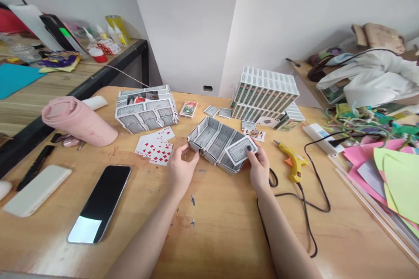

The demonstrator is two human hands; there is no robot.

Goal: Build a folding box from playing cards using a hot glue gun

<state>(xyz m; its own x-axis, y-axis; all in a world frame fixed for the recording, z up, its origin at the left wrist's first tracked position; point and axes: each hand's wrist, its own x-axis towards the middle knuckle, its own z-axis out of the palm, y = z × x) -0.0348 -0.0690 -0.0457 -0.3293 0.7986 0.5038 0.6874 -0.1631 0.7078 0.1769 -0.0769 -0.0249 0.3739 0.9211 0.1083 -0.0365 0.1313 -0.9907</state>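
In the middle of the table lies an open box made of playing cards (211, 139), lined with grey-patterned card backs. My left hand (180, 165) pinches its near left corner between thumb and fingers. My right hand (259, 163) grips a single playing card (240, 150), back side up, with the thumb on top of it. That card is tilted over the right end of the box and hides part of the inside. Left of the box, several face-up diamond cards (157, 148) are spread out. Behind them stands a larger card-covered box (147, 109) with an opening on top.
A yellow glue gun (293, 163) with a black cord lies at right, near a white power strip (322, 137). Stacked card packs (265, 93) stand behind. A phone (101, 202), a pink tumbler (80, 122) and a white slab (37, 191) occupy the left side. Coloured paper (397, 183) lies far right.
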